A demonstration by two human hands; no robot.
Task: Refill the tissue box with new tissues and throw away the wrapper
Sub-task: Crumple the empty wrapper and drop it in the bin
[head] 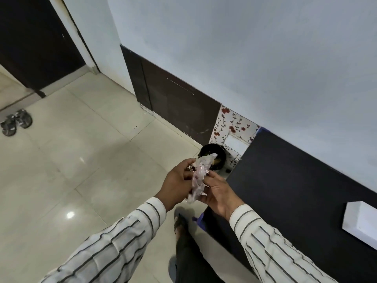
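A crumpled clear plastic wrapper (199,178) with pinkish print is held between both hands at the frame's centre. My left hand (177,184) grips its left side with thumb and fingers. My right hand (219,194) cups its right side, palm up, fingers touching it. Just beyond the hands, on the floor by the wall, stands a small round black bin (218,155) with some rubbish inside. The wrapper's top end overlaps the bin's opening in the view. A white tissue box (361,223) lies on the black table at the far right edge.
A black table (295,190) fills the right side against the pale wall. A dark cabinet panel (175,103) and a floral-patterned panel (230,125) line the wall base. Sandals (16,122) sit on the tiled floor at far left near a dark door (34,41). My foot (180,223) is below the hands.
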